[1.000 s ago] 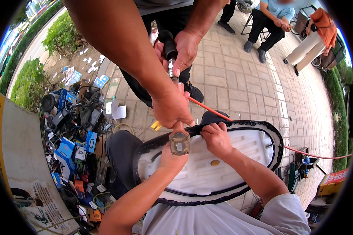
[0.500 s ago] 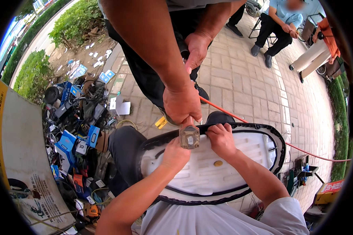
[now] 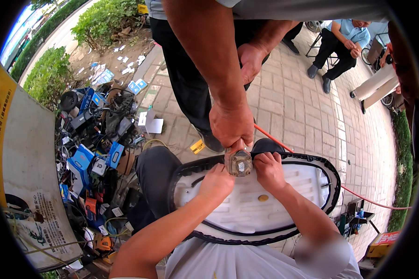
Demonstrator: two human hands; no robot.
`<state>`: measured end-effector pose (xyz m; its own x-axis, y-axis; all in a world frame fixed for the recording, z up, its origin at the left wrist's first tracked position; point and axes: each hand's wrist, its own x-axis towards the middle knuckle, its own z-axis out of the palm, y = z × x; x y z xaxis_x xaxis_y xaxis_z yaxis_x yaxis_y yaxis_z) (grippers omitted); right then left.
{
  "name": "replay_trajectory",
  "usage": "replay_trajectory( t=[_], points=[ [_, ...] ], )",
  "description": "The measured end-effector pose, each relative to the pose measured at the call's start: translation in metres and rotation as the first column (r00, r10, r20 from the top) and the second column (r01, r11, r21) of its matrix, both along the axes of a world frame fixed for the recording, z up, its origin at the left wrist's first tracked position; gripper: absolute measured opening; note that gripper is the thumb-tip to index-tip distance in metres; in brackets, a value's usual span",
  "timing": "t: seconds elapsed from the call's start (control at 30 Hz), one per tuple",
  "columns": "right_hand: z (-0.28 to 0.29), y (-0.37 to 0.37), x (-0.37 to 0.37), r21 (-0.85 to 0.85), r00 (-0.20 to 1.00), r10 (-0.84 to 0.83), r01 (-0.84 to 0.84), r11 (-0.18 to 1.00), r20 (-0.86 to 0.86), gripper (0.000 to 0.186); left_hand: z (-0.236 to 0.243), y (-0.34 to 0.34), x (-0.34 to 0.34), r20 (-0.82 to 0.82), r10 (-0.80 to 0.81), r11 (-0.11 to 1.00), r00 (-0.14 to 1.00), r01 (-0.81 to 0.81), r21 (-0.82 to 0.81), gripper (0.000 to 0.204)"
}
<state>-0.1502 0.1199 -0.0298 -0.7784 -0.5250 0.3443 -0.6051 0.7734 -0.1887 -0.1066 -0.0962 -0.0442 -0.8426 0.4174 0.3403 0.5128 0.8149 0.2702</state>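
Observation:
An upturned two-wheeler seat lies across my lap, with its white plastic base (image 3: 244, 214) facing up and a black cover edge (image 3: 312, 160) folded over its rim. My left hand (image 3: 217, 185) is closed on the cover at the far rim, its fingertips partly hidden. To the right, my right hand (image 3: 270, 171) pinches the same edge with bent fingers. Between them a co-worker's hand (image 3: 231, 123) holds a worn metal power tool, apparently a staple gun (image 3: 240, 163), down at the rim. Its contact point is hidden underneath.
An orange hose (image 3: 277, 140) runs right from near the tool. Boxes, cables and parts form a heap (image 3: 97, 153) at left, beside a yellow-and-white panel (image 3: 28, 186). A tool stand (image 3: 358, 216) stands at right. Behind, the co-worker's legs (image 3: 186, 83) are close; a seated person (image 3: 340, 51) is farther off.
The tool has shifted slightly right along the rim, closer to my right hand. Both my hands keep hold of the cover edge. The whole view has shifted a little.

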Motion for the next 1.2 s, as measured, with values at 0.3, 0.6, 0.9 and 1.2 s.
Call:
replay_trajectory(
  t=[0.3,0.6,0.9,1.2],
  points=[
    [-0.002,0.0,0.001,0.011,0.999,-0.008,0.008,1.0,0.054,0.015,-0.002,0.004,0.009,0.028,0.0,1.0,1.0,0.0,0.021,0.021],
    [-0.005,-0.001,-0.001,0.018,0.997,-0.006,0.004,1.0,0.072,0.016,0.002,0.006,0.013,0.124,-0.005,0.999,0.992,0.0,0.037,0.045],
    [-0.005,0.002,-0.001,0.018,0.999,-0.006,0.005,1.0,0.047,0.018,0.013,0.006,0.014,0.297,0.011,1.0,0.955,-0.008,-0.011,0.046],
    [-0.002,0.001,0.004,0.03,0.999,-0.026,0.025,0.999,0.034,0.017,0.017,0.007,0.019,0.079,-0.026,0.998,0.997,0.022,0.053,0.044]
  ],
)
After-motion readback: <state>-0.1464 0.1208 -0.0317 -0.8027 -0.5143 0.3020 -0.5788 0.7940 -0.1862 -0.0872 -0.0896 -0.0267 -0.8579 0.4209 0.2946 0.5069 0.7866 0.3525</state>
